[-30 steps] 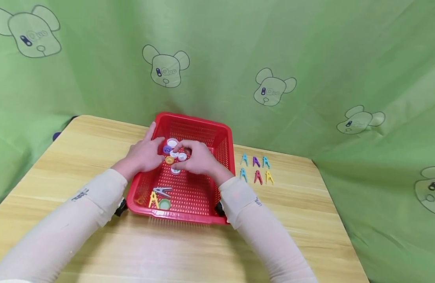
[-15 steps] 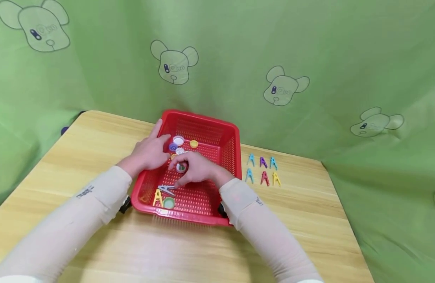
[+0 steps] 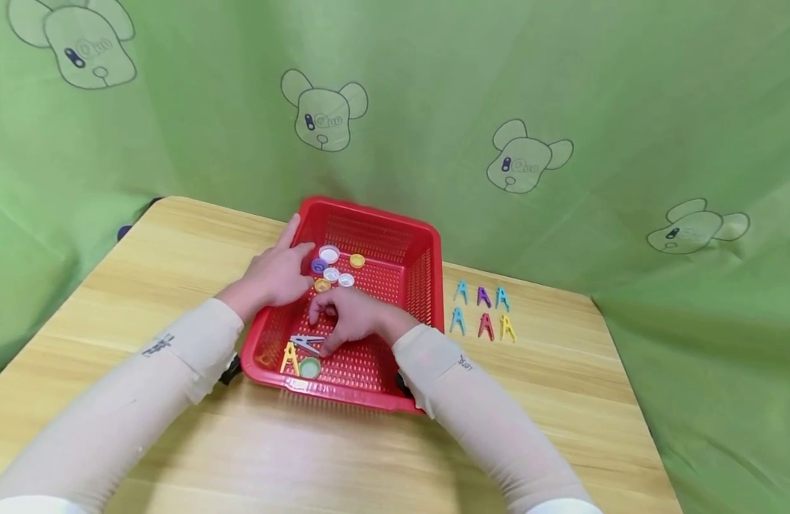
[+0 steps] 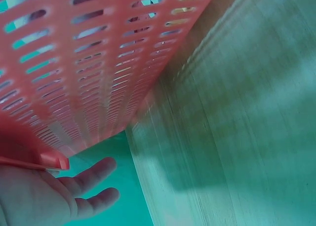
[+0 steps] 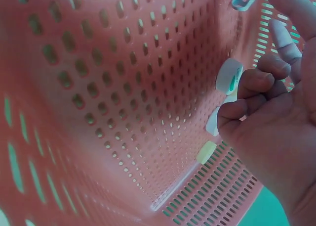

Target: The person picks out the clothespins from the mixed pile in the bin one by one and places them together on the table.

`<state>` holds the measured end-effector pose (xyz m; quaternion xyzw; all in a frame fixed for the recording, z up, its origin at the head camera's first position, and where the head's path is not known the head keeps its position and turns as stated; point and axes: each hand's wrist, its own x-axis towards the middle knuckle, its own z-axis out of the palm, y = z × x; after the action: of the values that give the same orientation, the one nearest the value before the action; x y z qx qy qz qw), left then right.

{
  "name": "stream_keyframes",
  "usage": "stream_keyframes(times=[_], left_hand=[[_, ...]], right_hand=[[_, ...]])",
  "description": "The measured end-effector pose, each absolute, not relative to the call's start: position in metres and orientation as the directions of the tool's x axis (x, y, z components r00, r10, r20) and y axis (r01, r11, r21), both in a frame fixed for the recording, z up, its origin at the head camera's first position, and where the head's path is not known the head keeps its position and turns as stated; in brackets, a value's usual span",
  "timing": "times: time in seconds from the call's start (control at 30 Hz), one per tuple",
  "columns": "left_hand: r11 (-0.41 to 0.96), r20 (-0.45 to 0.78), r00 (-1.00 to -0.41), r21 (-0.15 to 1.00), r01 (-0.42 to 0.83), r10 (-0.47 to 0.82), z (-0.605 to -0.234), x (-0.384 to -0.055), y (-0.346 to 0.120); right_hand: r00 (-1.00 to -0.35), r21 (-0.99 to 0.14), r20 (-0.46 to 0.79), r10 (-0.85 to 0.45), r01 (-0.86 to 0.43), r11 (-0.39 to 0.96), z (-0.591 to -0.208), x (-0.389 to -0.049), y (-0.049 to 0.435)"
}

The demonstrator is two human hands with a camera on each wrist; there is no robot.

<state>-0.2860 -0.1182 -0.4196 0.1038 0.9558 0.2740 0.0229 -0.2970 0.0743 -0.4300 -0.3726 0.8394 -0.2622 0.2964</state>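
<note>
A red plastic basket [image 3: 369, 402] stands on the table. My left hand [image 3: 273, 275] rests over its left rim, some fingers inside; two straight fingers [image 4: 96, 176] extend outside in the left wrist view. Inside the basket, my right hand [image 3: 356, 315] reaches down with thumb and index finger spread, the other fingers bent, holding nothing. Its thumb tip is at a grey clothespin [image 3: 303, 340]; contact cannot be told. Beside that lie a yellow clothespin [image 3: 289, 358] and a green bottle cap [image 3: 310, 368]. A white cap with a green mark [image 5: 228, 76] is near my bent fingers in the right wrist view.
White caps [image 3: 328, 253], a purple cap [image 3: 319, 265], an orange cap [image 3: 322, 285] and a yellow cap [image 3: 357, 261] lie farther back in the basket. To its right, several clothespins [image 3: 486, 326] lie in two rows on the wooden table [image 3: 549, 385]. A green curtain [image 3: 433, 86] hangs behind.
My right hand has come from the caps toward the front of the basket, down to the grey clothespin. The left hand stays on the rim. The head view has shifted slightly.
</note>
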Motion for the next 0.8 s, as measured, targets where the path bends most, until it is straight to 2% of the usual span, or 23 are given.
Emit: stream_keyframes(times=[0.27, 0.57, 0.8], left_hand=[[0.808, 0.006, -0.977, 0.561, 0.179, 0.213, -0.4177, -0.2827, -0.1168], [0.795, 0.008, -0.976, 0.578, 0.183, 0.218, -0.4218, -0.2803, -0.1160], [0.805, 0.021, -0.976, 0.562, 0.191, 0.216, -0.4188, -0.2821, -0.1163]], right_hand=[[-0.556, -0.613, -0.332, -0.762, -0.486, 0.622, -0.4325, -0.2958, 0.0746], [-0.561, -0.507, -0.353, -0.749, -0.558, 0.657, -0.4382, -0.2935, 0.0742], [-0.623, -0.454, -0.351, -0.699, -0.539, 0.709, -0.4345, -0.2971, 0.0740]])
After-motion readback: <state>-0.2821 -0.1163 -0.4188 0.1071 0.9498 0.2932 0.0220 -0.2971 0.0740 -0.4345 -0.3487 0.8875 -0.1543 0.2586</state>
